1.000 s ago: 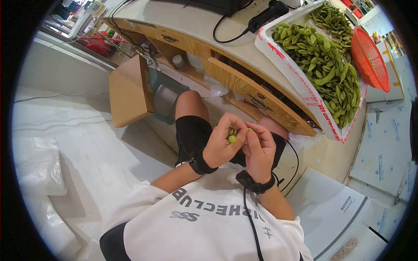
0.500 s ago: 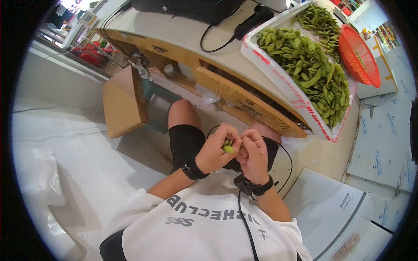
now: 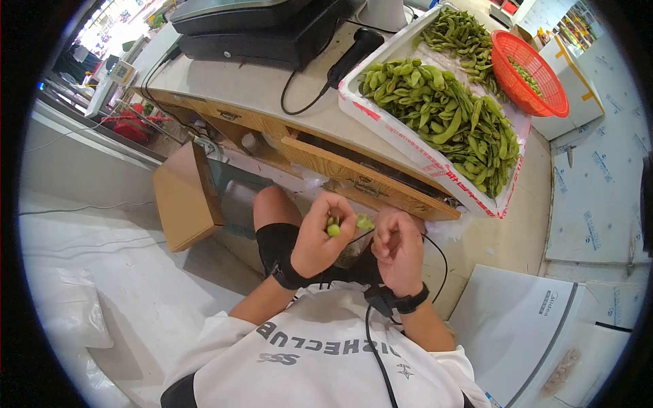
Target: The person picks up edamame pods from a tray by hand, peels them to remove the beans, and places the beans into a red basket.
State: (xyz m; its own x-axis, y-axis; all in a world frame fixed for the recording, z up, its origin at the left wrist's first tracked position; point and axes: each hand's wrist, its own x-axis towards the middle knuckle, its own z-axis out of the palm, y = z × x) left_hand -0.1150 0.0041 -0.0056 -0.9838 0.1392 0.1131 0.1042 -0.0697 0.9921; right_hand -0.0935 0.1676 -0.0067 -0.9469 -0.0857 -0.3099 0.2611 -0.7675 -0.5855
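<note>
My left hand point(image 3: 322, 234) is closed around green soybean pods point(image 3: 332, 227), a bit of which shows between its curled fingers. A light green pod piece point(image 3: 364, 222) lies in the gap between the hands, blurred. My right hand point(image 3: 400, 250) is beside it on the right, with fingers curled and pressed together; whether something small is in them is hidden. Both hands are above my lap. A white foam box point(image 3: 408, 144) on the counter holds a large heap of green pods point(image 3: 445, 112). An orange basket point(image 3: 554, 92) with shelled beans point(image 3: 527, 78) stands at the box's right edge.
The counter point(image 3: 258, 95) carries a black scale point(image 3: 252, 44) and a black handheld scanner point(image 3: 354, 54). Below it a wooden drawer point(image 3: 367, 178) is pulled out. A cardboard box point(image 3: 180, 197) is at the left, a white Midea fridge point(image 3: 510, 326) at the lower right.
My hands have moved apart, the left one to the left and the right one slightly right and down. A light pod piece now shows between them. The view has shifted, showing more of the scale.
</note>
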